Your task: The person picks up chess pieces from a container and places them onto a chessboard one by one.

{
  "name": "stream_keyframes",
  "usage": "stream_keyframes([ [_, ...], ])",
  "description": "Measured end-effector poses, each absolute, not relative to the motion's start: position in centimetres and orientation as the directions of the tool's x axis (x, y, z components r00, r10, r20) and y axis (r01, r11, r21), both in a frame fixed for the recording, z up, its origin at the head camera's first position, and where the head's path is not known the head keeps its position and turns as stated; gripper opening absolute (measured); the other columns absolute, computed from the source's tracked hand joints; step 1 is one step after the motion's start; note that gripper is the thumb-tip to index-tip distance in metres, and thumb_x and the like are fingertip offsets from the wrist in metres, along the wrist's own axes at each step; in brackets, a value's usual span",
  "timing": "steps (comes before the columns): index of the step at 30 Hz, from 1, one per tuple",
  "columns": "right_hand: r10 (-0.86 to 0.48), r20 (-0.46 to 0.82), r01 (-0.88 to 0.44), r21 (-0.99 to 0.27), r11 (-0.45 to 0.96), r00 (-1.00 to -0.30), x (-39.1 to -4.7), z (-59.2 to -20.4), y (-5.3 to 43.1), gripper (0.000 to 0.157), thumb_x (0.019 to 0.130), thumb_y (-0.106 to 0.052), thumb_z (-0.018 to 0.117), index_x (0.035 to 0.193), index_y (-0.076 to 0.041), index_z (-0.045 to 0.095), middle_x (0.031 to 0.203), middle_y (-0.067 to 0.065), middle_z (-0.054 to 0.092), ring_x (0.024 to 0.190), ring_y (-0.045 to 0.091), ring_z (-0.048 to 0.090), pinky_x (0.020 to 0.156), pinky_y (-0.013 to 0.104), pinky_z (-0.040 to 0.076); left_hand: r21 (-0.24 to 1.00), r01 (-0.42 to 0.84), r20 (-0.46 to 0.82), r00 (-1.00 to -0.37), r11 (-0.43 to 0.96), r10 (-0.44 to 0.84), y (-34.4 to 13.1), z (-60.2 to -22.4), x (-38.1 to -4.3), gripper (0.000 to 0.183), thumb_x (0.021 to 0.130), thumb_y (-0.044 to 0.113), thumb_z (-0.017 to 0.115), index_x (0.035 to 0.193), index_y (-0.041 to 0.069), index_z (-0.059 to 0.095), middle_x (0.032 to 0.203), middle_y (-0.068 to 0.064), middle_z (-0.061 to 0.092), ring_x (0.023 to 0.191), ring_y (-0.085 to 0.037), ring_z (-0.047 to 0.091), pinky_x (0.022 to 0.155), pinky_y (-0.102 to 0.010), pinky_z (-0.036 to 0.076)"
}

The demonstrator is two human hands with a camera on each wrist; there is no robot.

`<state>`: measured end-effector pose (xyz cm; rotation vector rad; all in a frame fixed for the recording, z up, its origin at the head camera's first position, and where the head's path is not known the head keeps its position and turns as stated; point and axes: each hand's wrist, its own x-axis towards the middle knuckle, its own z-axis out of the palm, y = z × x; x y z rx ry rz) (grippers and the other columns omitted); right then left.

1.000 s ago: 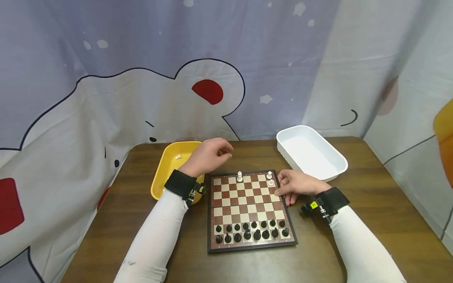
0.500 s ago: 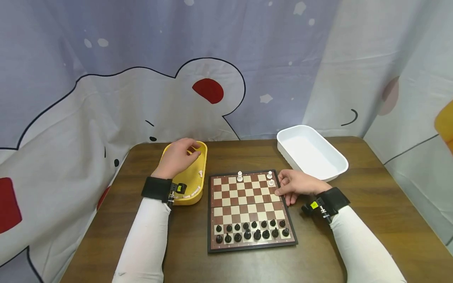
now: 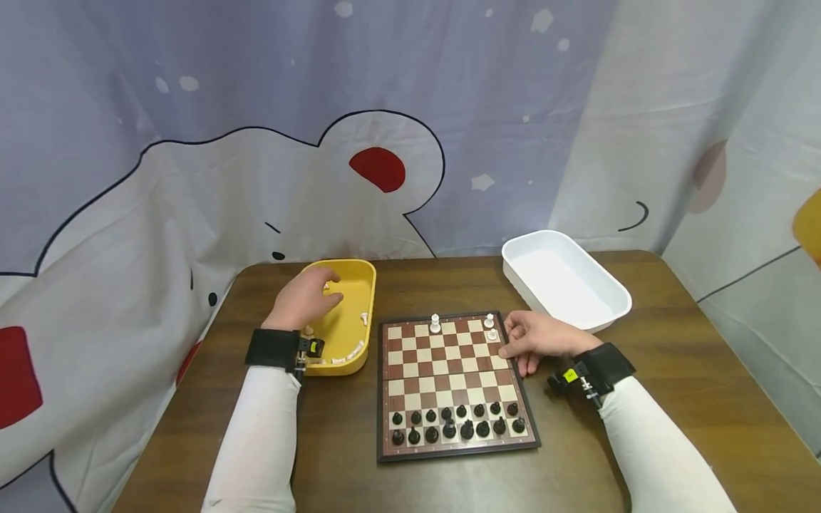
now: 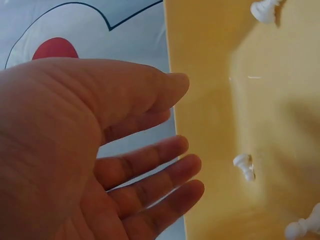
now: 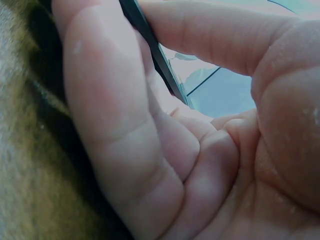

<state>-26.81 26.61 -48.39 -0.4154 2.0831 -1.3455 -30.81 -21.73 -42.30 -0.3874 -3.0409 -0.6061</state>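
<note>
My left hand [image 3: 304, 296] hovers over the left part of the yellow tray [image 3: 353, 303], fingers loosely bent and holding nothing. Several small white chess pieces lie in that tray, among them a toppled pawn [image 4: 244, 166] in the left wrist view. At the right edge of the chessboard [image 3: 417, 367], my right hand [image 3: 545, 335] pinches the frame, thumb on top and fingers curled at the side. A taller white piece [image 3: 435, 325] stands on the far row; a white piece [image 3: 489, 320] and a white pawn [image 3: 492, 334] stand at the far right corner. Two rows of black pieces [image 3: 449, 429] line the near side.
A white tray [image 3: 564, 281] stands at the back right, behind my right hand. All of this is on a brown wooden table [image 3: 340, 442]. A printed curtain [image 3: 256, 185] hangs behind the table's far edge.
My left hand has moved left from beside the far edge of the board to over the yellow tray, then slightly lower. The right hand stays at the board's edge; the pieces on the board have not moved.
</note>
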Motion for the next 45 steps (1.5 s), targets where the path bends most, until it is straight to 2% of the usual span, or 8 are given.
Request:
stream_keyframes([
  [11, -0.564, -0.322, 0.062, -0.9, 0.43, -0.761, -26.8, -48.7, 26.7, 0.048, 0.098, -0.014, 0.085, 0.121, 0.006, 0.047, 0.083, 0.018, 0.073, 0.059, 0.024, 0.075, 0.053, 0.034, 0.062, 0.306, 0.163, -0.073, -0.978, 0.938, 0.194, -21.8, -43.5, -30.3, 0.055, 0.106, 0.022, 0.073, 0.152, -0.004, 0.061, 0.15, -0.027, 0.063, 0.136, -0.042, 0.06, 0.116, -0.062, 0.048],
  [20, -0.563, -0.324, 0.068, -0.902, 0.426, -0.76, -26.8, -48.8, 26.5, 0.049, 0.098, -0.014, 0.085, 0.121, 0.005, 0.047, 0.082, 0.018, 0.073, 0.058, 0.024, 0.075, 0.052, 0.033, 0.062, 0.343, 0.078, -0.197, -0.968, 0.936, 0.153, -21.6, -43.6, -29.7, 0.064, 0.105, 0.023, 0.074, 0.159, -0.004, 0.053, 0.15, -0.027, 0.065, 0.116, -0.039, 0.064, 0.113, -0.064, 0.05],
  [23, -0.565, -0.323, 0.068, -0.903, 0.424, -0.759, -26.9, -48.8, 26.5, 0.049, 0.098, -0.014, 0.085, 0.121, 0.005, 0.047, 0.082, 0.018, 0.072, 0.058, 0.024, 0.075, 0.052, 0.033, 0.061, 0.338, 0.077, -0.21, -0.965, 0.938, 0.155, -21.5, -43.7, -29.6, 0.062, 0.102, 0.021, 0.074, 0.157, -0.004, 0.056, 0.147, -0.026, 0.067, 0.114, -0.038, 0.065, 0.111, -0.062, 0.052],
  [29, -0.566, -0.315, 0.053, -0.901, 0.43, -0.762, -27.0, -48.9, 26.5, 0.049, 0.098, -0.014, 0.085, 0.121, 0.005, 0.047, 0.081, 0.018, 0.073, 0.058, 0.024, 0.075, 0.052, 0.033, 0.061, 0.341, 0.078, -0.213, -0.964, 0.937, 0.157, -21.4, -43.6, -29.5, 0.055, 0.098, 0.015, 0.077, 0.148, -0.004, 0.064, 0.131, -0.021, 0.073, 0.105, -0.035, 0.066, 0.102, -0.057, 0.055],
  [35, -0.565, -0.317, 0.063, -0.904, 0.422, -0.762, -26.9, -48.8, 26.6, 0.049, 0.098, -0.014, 0.085, 0.121, 0.005, 0.046, 0.082, 0.018, 0.073, 0.058, 0.024, 0.074, 0.052, 0.033, 0.061, 0.311, 0.12, -0.195, -0.963, 0.943, 0.186, -21.3, -43.5, -29.5, 0.046, 0.095, 0.009, 0.078, 0.138, -0.004, 0.072, 0.13, -0.021, 0.075, 0.106, -0.035, 0.067, 0.103, -0.058, 0.055],
  [39, -0.562, -0.318, 0.062, -0.903, 0.426, -0.764, -26.9, -48.8, 26.6, 0.048, 0.098, -0.013, 0.085, 0.121, 0.005, 0.046, 0.082, 0.017, 0.073, 0.058, 0.023, 0.074, 0.052, 0.033, 0.062, 0.304, 0.128, -0.191, -0.962, 0.944, 0.192, -21.1, -43.5, -29.5, 0.041, 0.093, 0.004, 0.077, 0.133, -0.004, 0.074, 0.123, -0.019, 0.077, 0.102, -0.034, 0.067, 0.103, -0.057, 0.056],
  [45, -0.56, -0.32, 0.066, -0.902, 0.426, -0.764, -27.0, -48.8, 26.7, 0.049, 0.098, -0.014, 0.085, 0.121, 0.005, 0.046, 0.082, 0.018, 0.073, 0.058, 0.024, 0.075, 0.053, 0.034, 0.062, 0.29, 0.118, -0.198, -0.964, 0.95, 0.18, -20.8, -43.4, -29.3, 0.032, 0.096, 0.0, 0.075, 0.128, -0.003, 0.077, 0.113, -0.016, 0.076, 0.098, -0.034, 0.066, 0.1, -0.056, 0.056],
])
